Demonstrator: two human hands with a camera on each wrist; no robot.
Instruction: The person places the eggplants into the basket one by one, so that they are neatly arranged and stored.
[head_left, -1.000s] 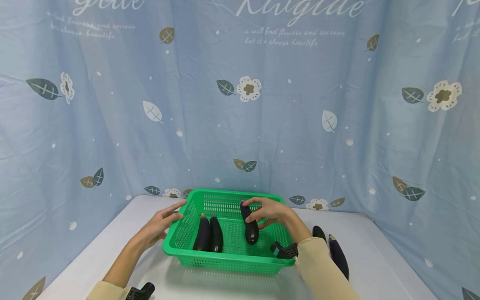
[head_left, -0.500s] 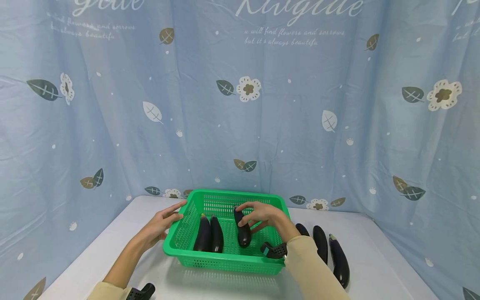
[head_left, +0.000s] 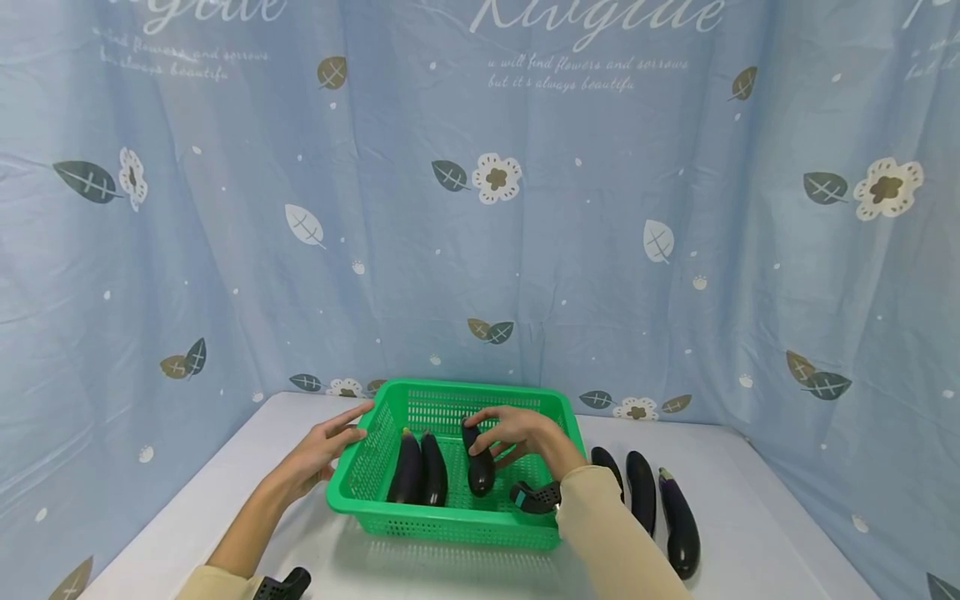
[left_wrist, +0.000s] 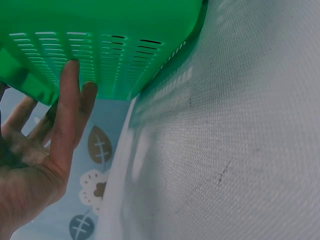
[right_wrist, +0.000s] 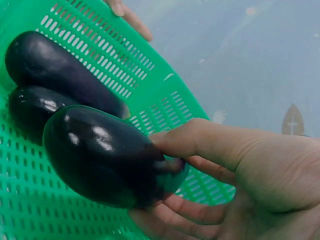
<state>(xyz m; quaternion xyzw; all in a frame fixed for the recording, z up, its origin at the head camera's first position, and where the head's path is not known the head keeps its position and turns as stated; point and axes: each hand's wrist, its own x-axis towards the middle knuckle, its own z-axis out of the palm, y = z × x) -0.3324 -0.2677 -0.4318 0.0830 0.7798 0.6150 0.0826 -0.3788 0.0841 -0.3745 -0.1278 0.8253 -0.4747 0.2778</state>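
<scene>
A dark purple eggplant (head_left: pixel 481 473) is pinched between the thumb and fingers of my right hand (head_left: pixel 513 432), low inside the green plastic basket (head_left: pixel 465 517). In the right wrist view my right hand (right_wrist: pixel 240 175) holds this eggplant (right_wrist: pixel 100 155) at one end, and its rounded end faces the camera. Two more eggplants, one (head_left: pixel 405 471) and another (head_left: pixel 434 473), lie side by side in the left part of the basket. My left hand (head_left: pixel 318 450) holds the basket's left rim. In the left wrist view, fingertips (left_wrist: pixel 71 67) touch its slotted outer wall under the rim.
On the white table (head_left: pixel 750 500), right of the basket, lie three eggplants: one (head_left: pixel 606 463) partly behind the right sleeve, a middle one (head_left: pixel 641 492), and one (head_left: pixel 681 533) farthest right. A blue patterned curtain (head_left: pixel 570 250) hangs behind the table.
My right hand has moved left and slightly down inside the basket with the eggplant, closer to the two lying there. The eggplants on the table show more fully. My left hand stays at the rim.
</scene>
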